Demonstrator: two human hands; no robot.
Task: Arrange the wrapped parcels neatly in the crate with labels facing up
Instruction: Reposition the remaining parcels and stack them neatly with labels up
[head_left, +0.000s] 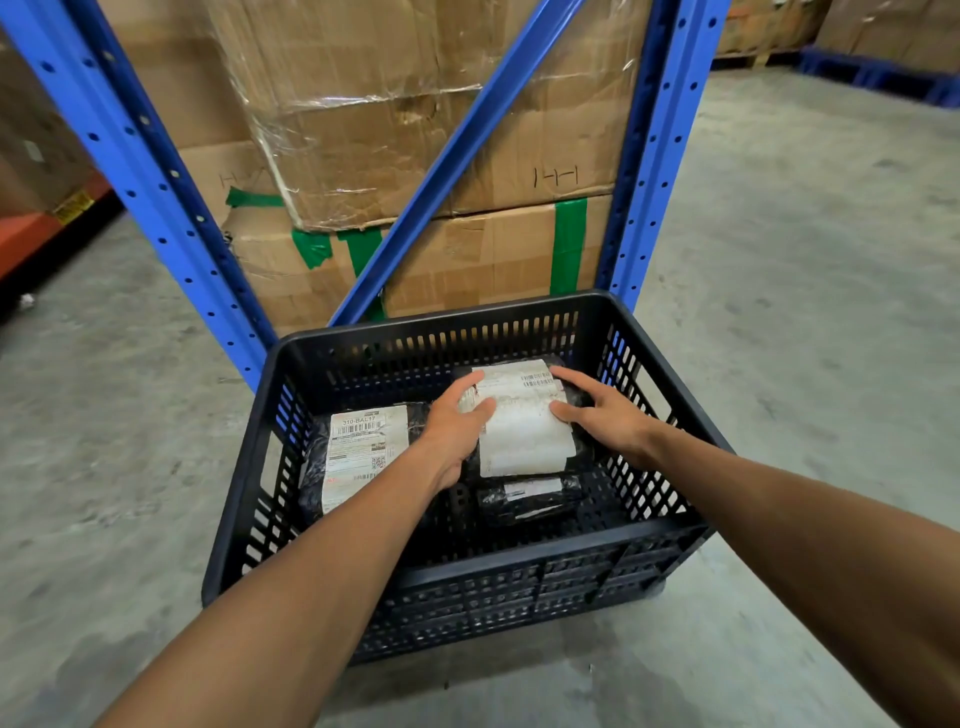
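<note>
A black slotted plastic crate (483, 566) stands on the concrete floor. Inside it, on the right, lies a black-wrapped parcel with a big white label (524, 421) facing up. My left hand (457, 431) grips its left edge and my right hand (608, 415) grips its right edge. On the crate's left side rests a second wrapped parcel (358, 452), label up and marked 310-BAL17. A smaller black parcel (530, 496) with a narrow label lies under the near end of the held one. My left forearm covers part of the left parcel.
A blue steel rack upright (660, 156) and a diagonal brace (457, 150) rise just behind the crate. Stacked cardboard cartons (415, 104) with green tape and plastic wrap fill the rack. Grey concrete floor (810, 291) lies to both sides. More cartons (883, 31) stand far right.
</note>
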